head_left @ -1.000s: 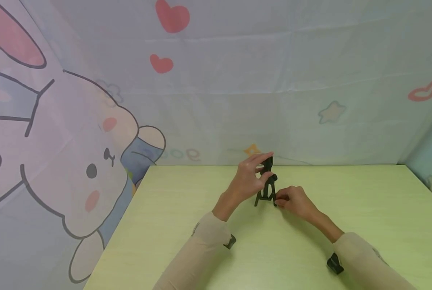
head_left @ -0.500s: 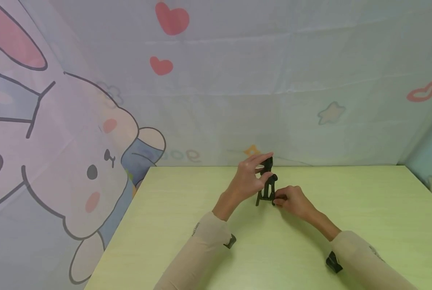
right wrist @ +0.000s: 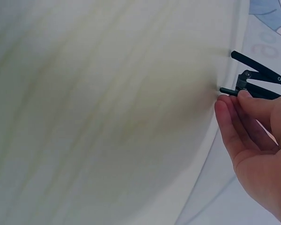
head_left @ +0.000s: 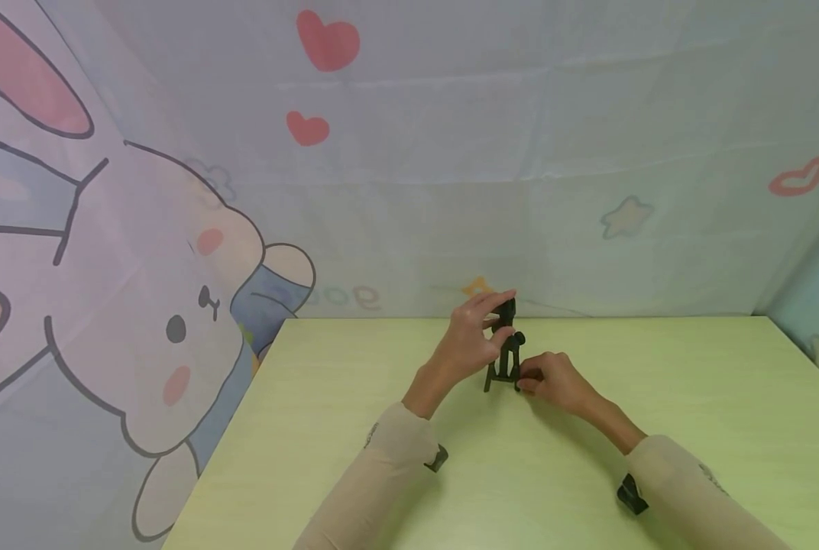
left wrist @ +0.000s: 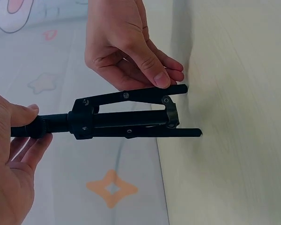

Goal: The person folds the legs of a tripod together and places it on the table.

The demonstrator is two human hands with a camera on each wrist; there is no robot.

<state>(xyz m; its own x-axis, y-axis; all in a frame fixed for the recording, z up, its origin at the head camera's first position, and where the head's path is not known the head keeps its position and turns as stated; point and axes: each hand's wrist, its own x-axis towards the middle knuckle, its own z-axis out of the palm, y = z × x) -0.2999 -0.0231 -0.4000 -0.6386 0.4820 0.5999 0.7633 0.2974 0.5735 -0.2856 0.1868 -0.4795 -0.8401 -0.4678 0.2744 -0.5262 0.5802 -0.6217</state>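
A small black tripod (head_left: 503, 365) stands upright near the back of the table, its legs only slightly spread. My left hand (head_left: 463, 344) holds it by the top, thumb and fingers around the part above the legs. Low on the right side, my right hand (head_left: 561, 382) pinches one leg near its foot between thumb and fingers. The left wrist view shows the hinged struts and centre column of the tripod (left wrist: 129, 118) sideways. In the right wrist view another leg (right wrist: 255, 66) angles away from the pinched one. The left hand partly hides the tripod's top.
The pale yellow-green table (head_left: 313, 458) ends at a hanging cloth (head_left: 416, 229) printed with a rabbit, hearts and stars, close behind the tripod. A black wrist strap piece (head_left: 437, 458) shows under the left sleeve, and another (head_left: 632, 496) under the right.
My right hand has shifted slightly left, and the pinched leg has come in a little toward the tripod's centre. The left hand keeps its hold in nearly the same place.
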